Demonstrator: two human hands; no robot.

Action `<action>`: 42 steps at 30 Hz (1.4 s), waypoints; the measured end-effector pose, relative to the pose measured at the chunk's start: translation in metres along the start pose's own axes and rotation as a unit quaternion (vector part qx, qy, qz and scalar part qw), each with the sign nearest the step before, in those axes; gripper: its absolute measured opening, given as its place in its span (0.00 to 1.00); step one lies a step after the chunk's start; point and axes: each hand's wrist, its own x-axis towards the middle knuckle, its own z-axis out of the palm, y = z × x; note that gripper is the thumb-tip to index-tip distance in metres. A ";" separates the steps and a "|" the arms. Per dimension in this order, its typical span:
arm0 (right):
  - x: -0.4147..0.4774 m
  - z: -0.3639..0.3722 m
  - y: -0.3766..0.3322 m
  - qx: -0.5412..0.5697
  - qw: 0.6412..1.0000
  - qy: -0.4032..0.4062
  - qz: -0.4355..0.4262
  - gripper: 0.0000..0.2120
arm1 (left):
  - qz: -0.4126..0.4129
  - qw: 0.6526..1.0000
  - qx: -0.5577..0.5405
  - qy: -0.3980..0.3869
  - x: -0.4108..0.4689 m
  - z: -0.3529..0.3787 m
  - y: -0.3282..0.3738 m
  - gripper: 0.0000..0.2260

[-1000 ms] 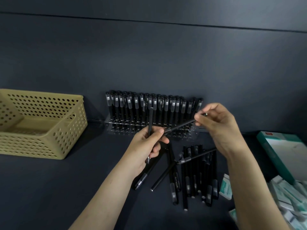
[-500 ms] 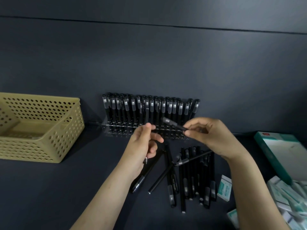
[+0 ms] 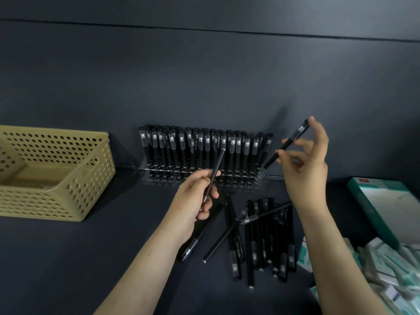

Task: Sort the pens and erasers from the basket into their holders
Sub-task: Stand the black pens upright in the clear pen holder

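Head view: a slim pen (image 3: 215, 171) is gripped in the left hand (image 3: 195, 198), between the thumb and curled fingers. It is tilted, with its upper end seen over the front of the rack (image 3: 261, 179). A capped pen (image 3: 289, 142) is pinched in the right hand (image 3: 305, 171) by the fingertips, with the other fingers loosely spread. It is held in the air on a slant, cap end uppermost, just right of the rack's right end. The exact grip is blurred.

The clear rack is set against the wall (image 3: 204, 76) and is filled with upright racked pens (image 3: 204, 144). Loose pens (image 3: 261, 235) are strewn on the table (image 3: 68, 258) in front of the rack, between the two forearms. The basket (image 3: 91, 189) is placed at the left, well apart from the rack. Erasers (image 3: 386, 276) are heaped at the right edge, near a teal box (image 3: 375, 201).
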 end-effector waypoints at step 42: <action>-0.005 0.141 -0.099 0.127 0.952 -0.276 -0.023 0.36 | 0.209 0.929 0.247 0.182 0.045 -0.130 0.003 0.17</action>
